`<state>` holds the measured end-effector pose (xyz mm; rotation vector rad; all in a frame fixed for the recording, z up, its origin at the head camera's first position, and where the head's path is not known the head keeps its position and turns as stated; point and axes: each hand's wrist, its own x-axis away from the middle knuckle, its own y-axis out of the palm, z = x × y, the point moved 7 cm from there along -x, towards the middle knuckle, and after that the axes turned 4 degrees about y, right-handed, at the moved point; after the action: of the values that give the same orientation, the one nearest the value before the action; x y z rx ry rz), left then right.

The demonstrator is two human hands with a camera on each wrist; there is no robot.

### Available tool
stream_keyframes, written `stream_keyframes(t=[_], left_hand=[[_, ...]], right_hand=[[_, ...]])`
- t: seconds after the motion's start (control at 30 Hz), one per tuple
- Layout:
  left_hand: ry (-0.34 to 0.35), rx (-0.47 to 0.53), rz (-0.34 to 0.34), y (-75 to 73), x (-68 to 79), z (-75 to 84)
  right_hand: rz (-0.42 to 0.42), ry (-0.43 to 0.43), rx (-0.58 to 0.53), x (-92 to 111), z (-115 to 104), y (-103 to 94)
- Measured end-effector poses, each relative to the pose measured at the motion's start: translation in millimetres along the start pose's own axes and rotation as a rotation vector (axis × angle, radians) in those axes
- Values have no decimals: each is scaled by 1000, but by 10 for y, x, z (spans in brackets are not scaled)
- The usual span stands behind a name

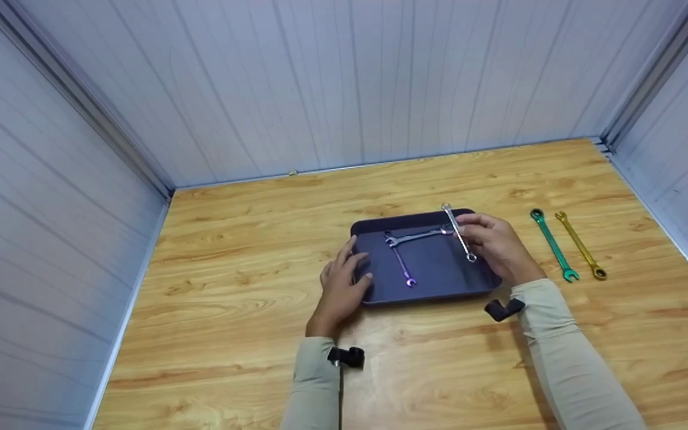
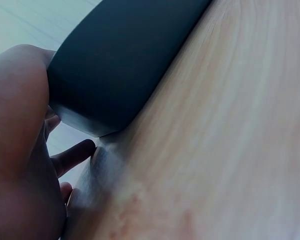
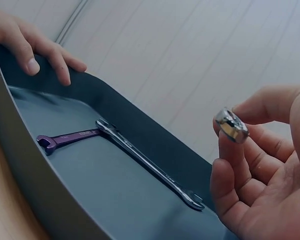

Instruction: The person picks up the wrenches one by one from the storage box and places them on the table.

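My right hand (image 1: 496, 245) pinches a silver combination wrench (image 1: 458, 233) between thumb and fingers, raised over the right side of a dark tray (image 1: 433, 295). One end of that wrench (image 3: 232, 125) points at the camera in the right wrist view. At the tray's left wall is my left hand (image 1: 344, 286), its thumb and some fingers hooked over the rim. Other fingers (image 2: 75, 157) of it show outside the wall in the left wrist view. Inside the tray lie a purple wrench (image 1: 402, 263) and a second silver wrench (image 1: 418, 236), whose left end overlaps the purple one.
Right of the tray, a green ratcheting wrench (image 1: 553, 245) and a yellow ratcheting wrench (image 1: 581, 246) lie side by side on the wooden table (image 1: 230, 286). White panel walls (image 1: 320, 83) stand along the back and both sides.
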<state>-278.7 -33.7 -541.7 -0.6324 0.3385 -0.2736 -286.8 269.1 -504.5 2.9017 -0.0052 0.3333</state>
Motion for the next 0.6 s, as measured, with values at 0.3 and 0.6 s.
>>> stream_keyframes(t=[0.3,0.6], left_hand=[[6,-12,-9,11,-9,-5],[-5,-20,-19,5,-12,-7]], right_hand=[[34,-11,-24,70,-57,-122],[49,-4,-72,94,-64,-199]])
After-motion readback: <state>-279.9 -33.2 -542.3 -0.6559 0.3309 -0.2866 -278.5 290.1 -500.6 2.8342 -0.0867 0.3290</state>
